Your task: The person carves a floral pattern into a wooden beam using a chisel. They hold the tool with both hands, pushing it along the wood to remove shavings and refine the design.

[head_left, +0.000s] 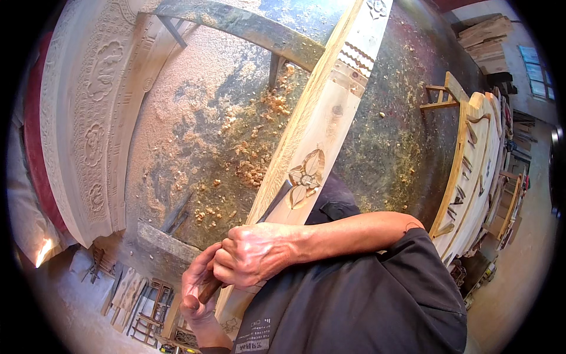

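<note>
A long pale wooden beam [330,112] runs diagonally past my body, with a carved four-petal flower [305,180] on its face. A chisel with a dark metal blade [276,202] lies against the beam's left edge, its tip beside the flower. My right hand [254,255] is closed in a fist around the chisel, its forearm crossing in from the right. Lower left, my left hand [199,289] is wrapped about the brown wooden handle [209,290]. The two hands touch, and the middle of the tool is hidden beneath my right fingers.
Wood shavings [253,168] and sawdust cover the floor beyond the beam. A wooden trestle [242,29] stands at the far side. On the left leans a large carved panel [94,118]. Several hand tools lie on a pale bench [471,177] at the right.
</note>
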Tool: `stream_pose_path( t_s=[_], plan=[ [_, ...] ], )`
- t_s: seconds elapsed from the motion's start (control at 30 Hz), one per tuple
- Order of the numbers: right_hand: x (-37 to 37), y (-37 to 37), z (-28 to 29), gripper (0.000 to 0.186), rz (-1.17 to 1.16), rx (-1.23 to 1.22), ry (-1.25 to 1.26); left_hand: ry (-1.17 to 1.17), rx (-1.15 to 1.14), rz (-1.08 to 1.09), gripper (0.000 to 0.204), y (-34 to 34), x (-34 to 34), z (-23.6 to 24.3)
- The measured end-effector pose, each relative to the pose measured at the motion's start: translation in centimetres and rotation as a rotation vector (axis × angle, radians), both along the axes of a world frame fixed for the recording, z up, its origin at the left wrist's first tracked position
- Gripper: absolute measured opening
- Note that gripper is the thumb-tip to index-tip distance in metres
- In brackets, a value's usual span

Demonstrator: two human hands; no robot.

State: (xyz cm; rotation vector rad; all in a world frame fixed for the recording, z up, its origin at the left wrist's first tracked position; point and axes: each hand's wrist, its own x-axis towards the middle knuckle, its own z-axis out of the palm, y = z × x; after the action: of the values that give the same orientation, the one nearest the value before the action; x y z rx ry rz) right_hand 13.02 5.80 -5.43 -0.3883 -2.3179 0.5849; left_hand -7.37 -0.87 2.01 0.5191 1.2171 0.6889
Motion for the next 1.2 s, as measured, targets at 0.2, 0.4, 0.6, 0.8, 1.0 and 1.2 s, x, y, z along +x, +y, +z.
stream_pose_path(
  t_s=[0.2,0.4,0.6,0.8,1.0,1.2],
  plan=[
    [0.6,-0.2,-0.1,0.026,0.074,-0.114,0.031,-0.005,0.017,-0.088,0.135,0.0,0.1,-0.4],
    [1.1,0.2,0.6,0.032,0.257,-0.325,0.046,-0.048,0.090,-0.068,0.128,-1.0,0.5,-0.9],
    [1.5,-0.7,0.9,0.022,0.041,0.144,-0.134,0.004,0.101,-0.067,0.127,-1.4,0.0,-1.4],
    [2.5,-2.7,3.2,0.019,0.046,0.147,-0.026,-0.002,0.156,0.021,0.115,-0.5,0.7,-1.2],
    [5.9,-2.7,3.4,0.026,-0.119,0.079,-0.017,0.309,0.261,-0.090,0.085,0.8,0.9,-1.4],
    [12.0,-1.4,5.6,0.025,-0.624,-0.214,0.089,0.808,0.909,-0.558,0.069,4.0,5.4,-1.7]
  ],
)
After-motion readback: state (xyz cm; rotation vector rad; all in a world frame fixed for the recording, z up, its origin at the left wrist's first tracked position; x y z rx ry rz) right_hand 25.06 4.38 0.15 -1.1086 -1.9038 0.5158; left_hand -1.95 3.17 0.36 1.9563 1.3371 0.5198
